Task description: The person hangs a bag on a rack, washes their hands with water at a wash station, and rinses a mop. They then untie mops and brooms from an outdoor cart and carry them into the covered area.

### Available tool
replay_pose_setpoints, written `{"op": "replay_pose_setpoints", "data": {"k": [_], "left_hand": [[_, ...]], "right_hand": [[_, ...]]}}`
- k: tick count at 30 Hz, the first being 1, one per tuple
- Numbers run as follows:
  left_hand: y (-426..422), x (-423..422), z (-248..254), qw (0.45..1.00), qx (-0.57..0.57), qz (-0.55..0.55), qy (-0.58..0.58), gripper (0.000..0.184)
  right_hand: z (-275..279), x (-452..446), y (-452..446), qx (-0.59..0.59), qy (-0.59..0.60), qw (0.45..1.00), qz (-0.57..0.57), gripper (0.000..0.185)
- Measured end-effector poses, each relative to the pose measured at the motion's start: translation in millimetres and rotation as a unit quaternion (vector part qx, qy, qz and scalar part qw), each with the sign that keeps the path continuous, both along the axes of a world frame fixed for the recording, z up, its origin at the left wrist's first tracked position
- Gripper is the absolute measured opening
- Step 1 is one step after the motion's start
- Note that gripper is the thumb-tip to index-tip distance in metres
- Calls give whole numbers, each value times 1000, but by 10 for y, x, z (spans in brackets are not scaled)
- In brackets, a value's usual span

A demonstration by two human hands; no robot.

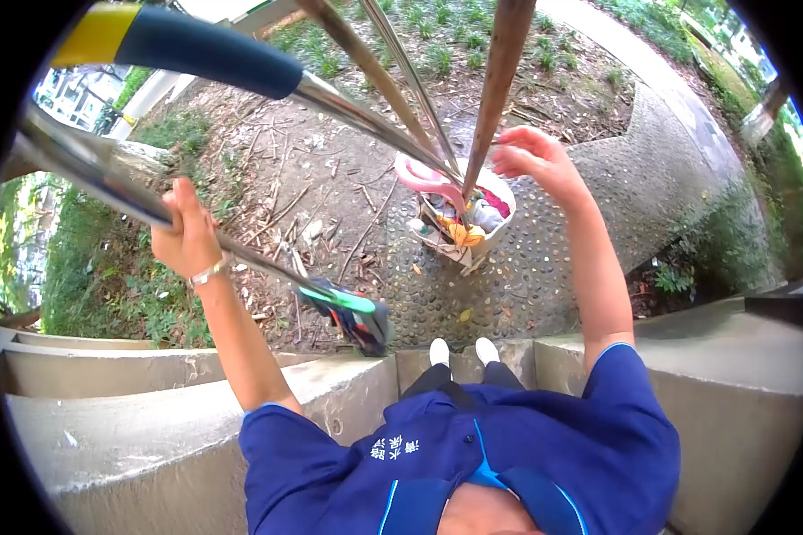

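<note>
My left hand [186,230] is wrapped round a metal pole [259,260] that slants down to a mop-like head [352,314] with a green clamp, near the ledge. To the right, my right hand [537,160] is raised with its fingers apart and nothing in it, close to a brown wooden pole [500,85]. That pole stands in a bin [491,242] filled with cloths and a pink item [428,178]. Other poles lean out of the bin, one with a blue and yellow grip [210,62].
A concrete ledge [348,397] runs on both sides of my feet. Pebbled paving [535,285] lies under the bin, and soil with twigs [285,169] is beyond it. Bushes [107,267] grow at the left, and a pale path [633,62] crosses the upper right.
</note>
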State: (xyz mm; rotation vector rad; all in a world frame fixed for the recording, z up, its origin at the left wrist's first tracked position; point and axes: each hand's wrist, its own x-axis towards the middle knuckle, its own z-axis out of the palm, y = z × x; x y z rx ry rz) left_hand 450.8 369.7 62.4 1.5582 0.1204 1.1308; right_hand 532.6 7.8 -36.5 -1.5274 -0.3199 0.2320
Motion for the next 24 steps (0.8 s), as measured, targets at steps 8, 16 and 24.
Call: {"op": "replay_pose_setpoints", "data": {"k": [8, 16, 24], "left_hand": [[-362, -996, -444, 996, -79, 11, 34, 22], [-888, -1917, -683, 998, -36, -25, 38, 14], [-1292, -2255, -848, 994, -107, -12, 28, 14]], "right_hand": [[-1443, 641, -93, -214, -65, 970, -98, 15], [-1182, 1259, 376, -39, 155, 927, 340, 33], [-926, 1432, 857, -280, 252, 734, 565, 63]]}}
